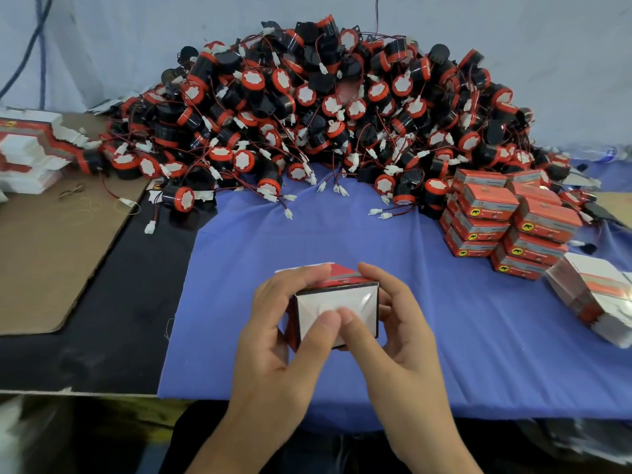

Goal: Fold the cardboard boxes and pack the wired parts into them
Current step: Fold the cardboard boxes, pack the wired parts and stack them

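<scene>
so we hold one box [337,311] over the blue cloth [444,319], left hand [284,323] and right hand [393,323] curled round it, thumbs pressing its white end flaps. finished boxes [506,220] are stacked right; the pile of wired parts [325,111] remains huge.

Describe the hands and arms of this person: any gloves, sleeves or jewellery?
The left hand and right hand are bare: no gloves, rings, watch or bracelet. The nails look short and unpainted. No sleeves reach into view.
</scene>
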A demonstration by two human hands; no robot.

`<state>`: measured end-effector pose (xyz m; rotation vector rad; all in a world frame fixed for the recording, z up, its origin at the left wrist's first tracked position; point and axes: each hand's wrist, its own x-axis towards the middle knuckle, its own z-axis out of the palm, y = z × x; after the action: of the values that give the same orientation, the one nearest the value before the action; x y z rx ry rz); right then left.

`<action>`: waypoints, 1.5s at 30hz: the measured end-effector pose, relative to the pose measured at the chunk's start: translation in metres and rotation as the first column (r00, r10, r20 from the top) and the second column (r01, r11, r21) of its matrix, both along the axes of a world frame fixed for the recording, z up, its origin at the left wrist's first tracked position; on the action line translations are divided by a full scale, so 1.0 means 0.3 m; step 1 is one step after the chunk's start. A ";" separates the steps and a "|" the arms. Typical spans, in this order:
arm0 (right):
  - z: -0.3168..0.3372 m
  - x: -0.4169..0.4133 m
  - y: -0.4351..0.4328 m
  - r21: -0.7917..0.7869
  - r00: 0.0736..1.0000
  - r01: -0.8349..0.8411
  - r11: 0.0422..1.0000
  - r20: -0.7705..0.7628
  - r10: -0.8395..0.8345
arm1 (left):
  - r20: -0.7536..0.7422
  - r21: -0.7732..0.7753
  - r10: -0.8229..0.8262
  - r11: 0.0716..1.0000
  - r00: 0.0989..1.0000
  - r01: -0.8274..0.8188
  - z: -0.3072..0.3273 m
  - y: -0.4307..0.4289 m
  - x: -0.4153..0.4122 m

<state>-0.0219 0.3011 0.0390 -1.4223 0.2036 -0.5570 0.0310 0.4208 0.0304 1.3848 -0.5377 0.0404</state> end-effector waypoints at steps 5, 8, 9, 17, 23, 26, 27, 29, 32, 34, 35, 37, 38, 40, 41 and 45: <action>0.004 -0.005 0.027 0.010 0.999 0.048 0.999 0.003 -0.048 | 0.010 -0.077 0.011 0.997 1.000 -0.010 -0.002 -0.018 -0.011; -0.004 0.005 0.048 -0.011 0.995 0.098 0.995 -0.008 -0.098 | -0.055 -0.143 0.082 0.986 0.995 -0.090 -0.018 -0.034 -0.017; -0.008 0.008 0.057 -0.026 0.993 0.119 0.993 -0.013 -0.120 | -0.068 -0.152 0.107 0.981 0.992 -0.116 -0.023 -0.038 -0.018; -0.014 0.016 0.071 -0.075 0.977 0.200 0.977 -0.057 -0.204 | -0.069 -0.151 0.123 0.980 0.990 -0.132 -0.025 -0.046 -0.009; 0.013 0.012 0.064 0.315 0.984 0.166 0.934 -0.115 -0.136 | -0.160 -0.222 0.034 0.973 0.987 -0.069 -0.003 -0.032 -0.002; 0.008 0.005 0.038 0.535 0.993 0.028 0.845 -0.108 0.035 | -0.230 -0.256 0.010 0.964 0.973 -0.070 -0.010 -0.025 0.007; 0.006 0.004 0.032 0.574 0.991 -0.038 0.818 -0.083 0.104 | -0.242 -0.258 0.003 0.964 0.970 -0.067 -0.012 -0.025 0.006; 0.001 0.002 0.027 0.584 0.984 -0.101 0.805 -0.061 0.167 | -0.262 -0.227 -0.005 0.972 0.965 -0.056 -0.014 -0.030 0.000; -0.004 0.012 0.029 0.532 0.994 -0.058 0.845 -0.044 0.096 | -0.274 -0.140 -0.042 0.990 0.961 0.004 -0.016 -0.033 -0.010; -0.001 0.017 0.028 0.517 0.999 -0.019 0.856 -0.031 0.041 | -0.285 -0.091 -0.097 0.993 0.953 0.074 -0.014 -0.026 -0.009; -0.002 0.016 0.026 0.514 0.999 -0.017 0.857 -0.018 0.031 | -0.289 -0.070 -0.126 0.991 0.949 0.111 -0.013 -0.020 -0.005; -0.014 0.014 0.019 0.495 0.999 -0.033 0.868 0.009 0.033 | -0.299 -0.024 -0.169 0.985 0.939 0.169 -0.016 -0.005 0.012; -0.019 0.012 0.016 0.472 0.999 -0.040 0.881 0.020 0.034 | -0.317 -0.002 -0.182 0.982 0.931 0.191 -0.023 0.003 0.022; -0.025 0.012 0.007 0.406 0.999 -0.033 0.913 0.043 0.017 | -0.362 0.036 -0.212 0.970 0.908 0.241 -0.032 0.017 0.042; -0.029 0.014 0.003 0.360 0.998 -0.029 0.933 0.054 0.010 | -0.375 0.046 -0.235 0.961 0.897 0.271 -0.035 0.023 0.053; -0.054 0.010 -0.024 -0.118 0.999 -0.036 0.992 0.004 0.037 | -0.327 0.131 -0.272 0.935 0.905 0.329 -0.035 0.039 0.092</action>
<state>-0.0189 0.2940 0.0227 -1.5352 0.1410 -0.5505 0.0585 0.4326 0.0198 1.4382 -0.4993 -0.4796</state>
